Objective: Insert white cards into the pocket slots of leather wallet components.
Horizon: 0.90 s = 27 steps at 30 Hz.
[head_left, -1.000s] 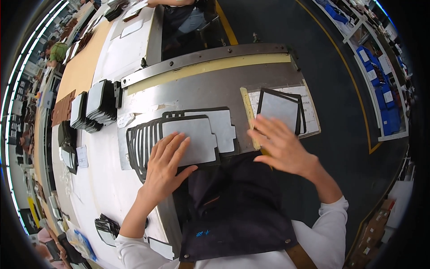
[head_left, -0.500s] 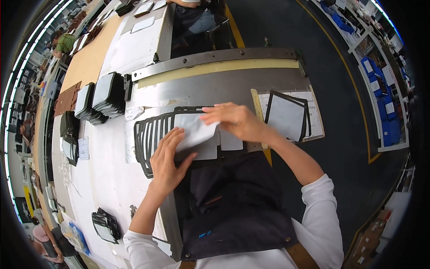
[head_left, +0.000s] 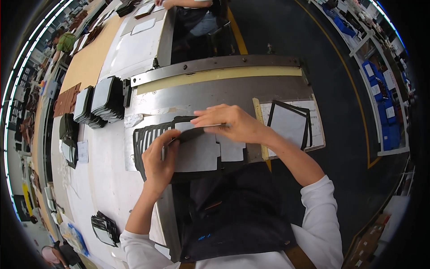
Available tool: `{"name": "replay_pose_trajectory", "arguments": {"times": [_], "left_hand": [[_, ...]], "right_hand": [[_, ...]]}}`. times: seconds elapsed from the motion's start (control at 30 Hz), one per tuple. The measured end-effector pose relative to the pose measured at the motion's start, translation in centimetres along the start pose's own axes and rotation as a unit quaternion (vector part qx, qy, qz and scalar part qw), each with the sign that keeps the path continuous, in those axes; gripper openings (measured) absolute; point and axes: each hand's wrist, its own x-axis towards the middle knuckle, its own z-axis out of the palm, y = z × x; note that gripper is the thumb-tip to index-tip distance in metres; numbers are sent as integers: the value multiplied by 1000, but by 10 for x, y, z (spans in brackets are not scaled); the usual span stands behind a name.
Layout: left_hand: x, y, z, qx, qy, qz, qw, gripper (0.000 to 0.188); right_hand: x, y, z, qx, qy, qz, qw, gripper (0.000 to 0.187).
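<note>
A thin dark panel (head_left: 193,134) is held up and tilted between my two hands, its dark side toward me. My left hand (head_left: 156,163) pinches its left end, thumb below and fingers on top. At the other end, my right hand (head_left: 239,123) closes over the panel with its fingers stretched to the left; its thumb is mostly hidden. Under the raised panel lie black-edged pieces with a pale grey face (head_left: 199,158). To the left, a fanned row of similar pieces (head_left: 144,142) overlaps on the metal worktop (head_left: 165,96).
A steel bar (head_left: 215,63) with a yellow strip crosses the far side of the worktop. Pale black-edged panels (head_left: 286,123) lie on a printed board at right. Stacks of panels (head_left: 107,96) stand on the white table at left. Another person (head_left: 197,22) sits beyond.
The panel has been lifted and tipped, so its dark side shows instead of its pale face. My left hand has closed on its left end and moved slightly left.
</note>
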Motion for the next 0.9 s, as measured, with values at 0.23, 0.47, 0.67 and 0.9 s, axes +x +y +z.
{"name": "replay_pose_trajectory", "arguments": {"times": [0.23,0.47,0.67,0.9], "left_hand": [[27,-11,-11,45,-5,-35,998,60],[103,-20,80,181,-140,176,957,74],[129,-34,110,202,-207,184,939,67],[128,-48,125,240,-174,232,926,58]], "right_hand": [[11,-6,-65,-77,322,163,930,22],[-16,68,-13,-497,89,9,863,30],[-23,63,-20,-441,68,65,892,42],[-31,83,-27,-490,54,87,866,48]]}}
